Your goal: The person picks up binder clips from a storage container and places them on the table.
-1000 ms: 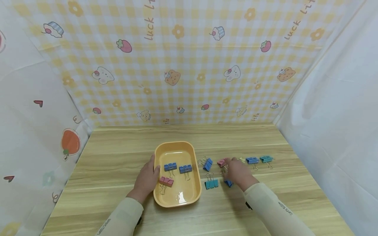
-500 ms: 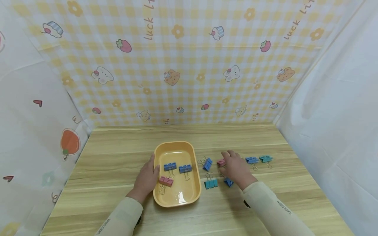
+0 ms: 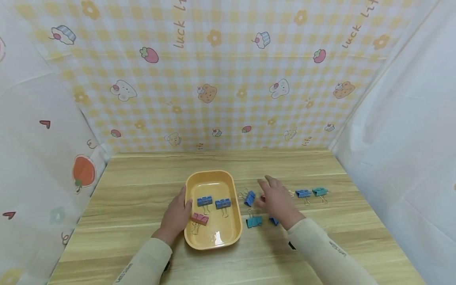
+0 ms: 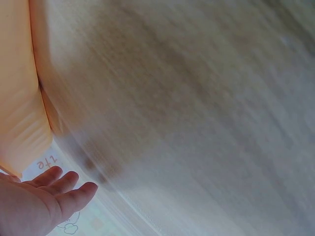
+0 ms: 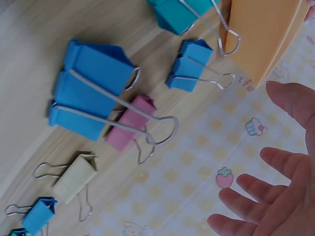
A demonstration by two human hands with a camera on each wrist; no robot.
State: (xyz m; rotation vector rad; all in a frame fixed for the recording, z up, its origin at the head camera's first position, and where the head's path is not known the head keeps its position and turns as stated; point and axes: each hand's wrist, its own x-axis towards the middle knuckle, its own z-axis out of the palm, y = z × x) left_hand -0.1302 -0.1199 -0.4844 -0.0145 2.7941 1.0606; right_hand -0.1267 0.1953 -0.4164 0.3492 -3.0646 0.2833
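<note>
My left hand rests at the left side of a yellow-orange tray, thumb at the rim. In the left wrist view its fingers stretch out beside the tray's outer wall. Inside lie two blue binder clips and a pink binder clip. My right hand hovers over loose clips to the right, fingers spread and holding nothing. It partly covers another pink binder clip and a large blue binder clip in the head view. Left of it lie a smaller blue binder clip and a teal binder clip.
Farther right, a pale yellow binder clip, a blue binder clip and a teal binder clip continue the back row. A checked cloth hangs behind the wooden table, with white cloth at both sides.
My right hand has lifted off the clips around the pink one and shifted left toward the tray, its fingers spreading. The left hand and tray have stayed put.
</note>
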